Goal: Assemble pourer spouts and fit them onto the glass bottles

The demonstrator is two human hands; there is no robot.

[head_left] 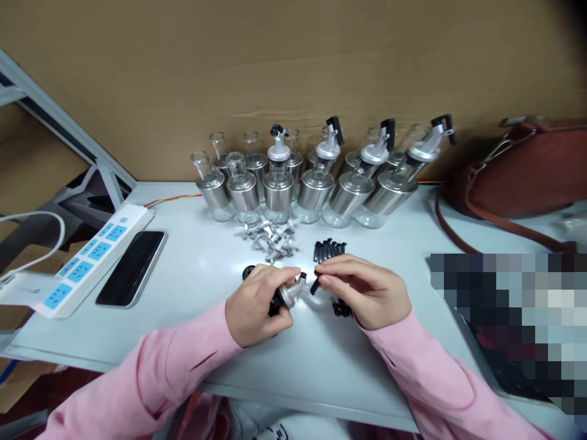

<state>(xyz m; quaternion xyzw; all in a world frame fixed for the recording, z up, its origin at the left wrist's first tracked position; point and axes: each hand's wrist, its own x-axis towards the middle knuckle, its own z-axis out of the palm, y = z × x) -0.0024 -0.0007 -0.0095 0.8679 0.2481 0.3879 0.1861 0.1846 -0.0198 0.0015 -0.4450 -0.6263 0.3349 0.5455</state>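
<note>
My left hand (259,304) is closed around a silver pour spout (288,294) with a black lower part, its tip pointing up and right. Between the thumb and fingers of my right hand (373,290) is a small black lever cap (315,283), close to the spout's tip; whether the two touch I cannot tell. Beyond the hands lies a heap of silver spout parts (270,238). A row of black lever caps (329,249) sits just past my right fingers. Several small black parts (342,307) lie partly hidden below my right hand.
Glass bottles with steel sleeves (279,192) stand in rows at the back, several topped with spouts. To the left are a power strip (98,256) and a phone (132,269). A brown bag (527,168) rests at the right, above a blurred-out area. Cardboard (293,61) backs the table.
</note>
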